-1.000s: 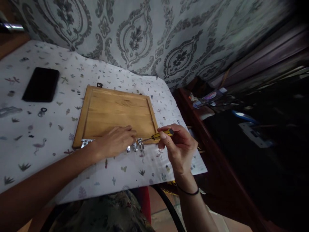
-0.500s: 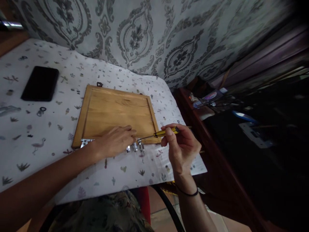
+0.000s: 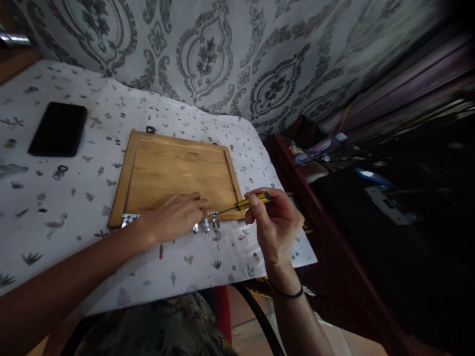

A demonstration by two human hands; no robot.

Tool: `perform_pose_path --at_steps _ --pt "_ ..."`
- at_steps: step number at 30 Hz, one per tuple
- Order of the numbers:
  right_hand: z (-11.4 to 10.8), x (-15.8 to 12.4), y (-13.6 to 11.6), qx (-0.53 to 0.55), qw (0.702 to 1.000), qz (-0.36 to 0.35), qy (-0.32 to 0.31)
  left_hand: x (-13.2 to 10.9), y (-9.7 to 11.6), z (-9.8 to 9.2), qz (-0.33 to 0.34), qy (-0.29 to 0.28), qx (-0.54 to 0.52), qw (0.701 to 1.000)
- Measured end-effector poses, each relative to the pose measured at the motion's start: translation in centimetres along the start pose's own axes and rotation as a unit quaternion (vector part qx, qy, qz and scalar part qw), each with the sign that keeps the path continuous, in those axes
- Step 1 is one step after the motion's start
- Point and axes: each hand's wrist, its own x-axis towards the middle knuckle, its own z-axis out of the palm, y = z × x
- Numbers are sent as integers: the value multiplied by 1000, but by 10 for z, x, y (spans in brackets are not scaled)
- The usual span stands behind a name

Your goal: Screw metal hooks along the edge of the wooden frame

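A yellow and black screwdriver (image 3: pixel 253 200) is pinched in my right hand (image 3: pixel 276 220), its thin shaft slanting down to the left. The tip meets a shiny metal fitting (image 3: pixel 213 216) on the near edge of a framed wooden panel (image 3: pixel 178 165). My left hand (image 3: pixel 176 215) lies across that edge, palm down, fingers stretched toward the screwdriver's tip; its thumb is hidden. Several curved metal loops (image 3: pixel 206 226) hang off the panel's edge beside its fingers. Left of the wrist shows another metal plate (image 3: pixel 129 219), partly covered by the forearm.
A black phone (image 3: pixel 58 129) lies on the patterned white tablecloth (image 3: pixel 89 163) at the left. Behind the table hangs grey patterned cloth (image 3: pixel 204 59). To the right, a dark red wooden edge (image 3: pixel 330 232) borders a black surface holding a blue-handled item (image 3: pixel 373 176).
The whole view has shifted slightly, moving the scene a little to the left. Both hands keep their places, with the screwdriver's tip still at the metal fitting.
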Motion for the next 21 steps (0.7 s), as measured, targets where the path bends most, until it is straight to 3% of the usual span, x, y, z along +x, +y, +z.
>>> perform_pose_path --at_steps 3,10,17,21 --pt "0 2 -1 19 1000 6 -8 0 -1 1 2 -5 9 1000" --pt "-10 7 -6 25 994 -21 -101 -1 -3 3 7 -3 -3 1000" --pt "-2 -1 0 77 996 -2 -45 0 0 2 -5 -1 -2 1000" --pt "-2 0 0 85 995 -2 -47 0 0 1 -7 -10 0 1000"
